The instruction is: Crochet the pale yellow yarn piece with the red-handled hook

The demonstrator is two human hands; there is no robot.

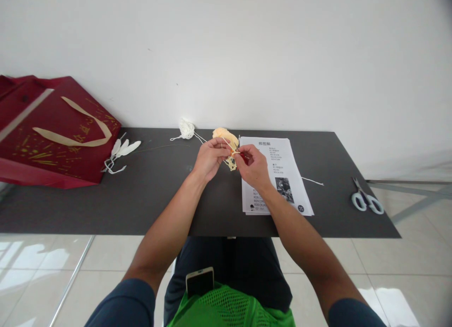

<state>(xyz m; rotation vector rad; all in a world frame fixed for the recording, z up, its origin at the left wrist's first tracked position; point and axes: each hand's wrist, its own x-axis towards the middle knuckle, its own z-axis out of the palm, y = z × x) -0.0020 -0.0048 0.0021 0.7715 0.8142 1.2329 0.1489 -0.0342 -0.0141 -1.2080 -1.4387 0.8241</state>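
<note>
Red bag (70,153) lies at the far left of the dark table (165,200), its handle side facing up. Just beside it: white leaf-shaped pieces (125,149) with loose tails. Further right, near the wall (226,59), a white ball (187,128).

Mid-table, the left hand (211,158) has thumb and fingers drawn close, pinching a small pale-yellow yarn piece (231,164); loose loops hang below the fingertips. Behind it, a peach ball (223,134). The piece sits between the two hands, held above the table, left of the sheets (284,162).

Right hand (254,168): fingers narrowed around a red tool (243,156), probably a hook; its tip meets the yarn, exact contact too small to tell.

Handling, judged: piece very light, soft, limp; little slip, but loops could snag or pull loose. Best hold: a light pinch on the worked part next to the tool, strand kept lightly taut, hanging loops left free.

Far right: scissors (366,200), well apart from both hands.
</note>
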